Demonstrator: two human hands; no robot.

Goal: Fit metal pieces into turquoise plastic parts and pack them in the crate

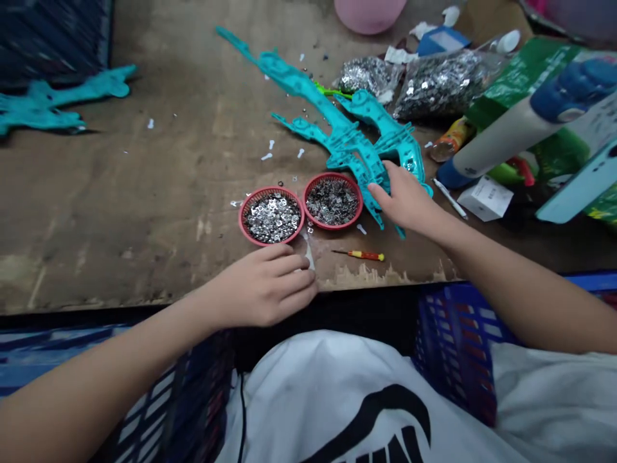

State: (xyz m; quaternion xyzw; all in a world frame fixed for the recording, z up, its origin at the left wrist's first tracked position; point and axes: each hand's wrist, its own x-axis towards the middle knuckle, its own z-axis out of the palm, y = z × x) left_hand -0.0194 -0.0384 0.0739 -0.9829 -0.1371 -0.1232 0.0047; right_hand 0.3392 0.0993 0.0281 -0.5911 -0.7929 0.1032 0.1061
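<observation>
My right hand [405, 198] is at the near end of a long turquoise plastic moulding [332, 116], thumb and forefinger on its edge. A second turquoise moulding [402, 138] lies under and beside it. My left hand [274, 284] rests at the table's front edge with curled fingers; whatever is in them is hidden. Just beyond its knuckles stands a red round basket [242, 226] filled with small shiny metal pieces [272, 217]. Touching it on the right is another red basket [359, 209] of darker metal pieces [331, 200]. A red-and-yellow screwdriver [366, 255] lies between my hands.
Bags of metal pieces [443, 80], a white-and-blue bottle [511, 132], a small white box [486, 198] and a pen [450, 198] crowd the right side. Another turquoise moulding [53, 103] lies left by a dark crate [53, 38]. A blue crate [456, 341] stands below the table edge.
</observation>
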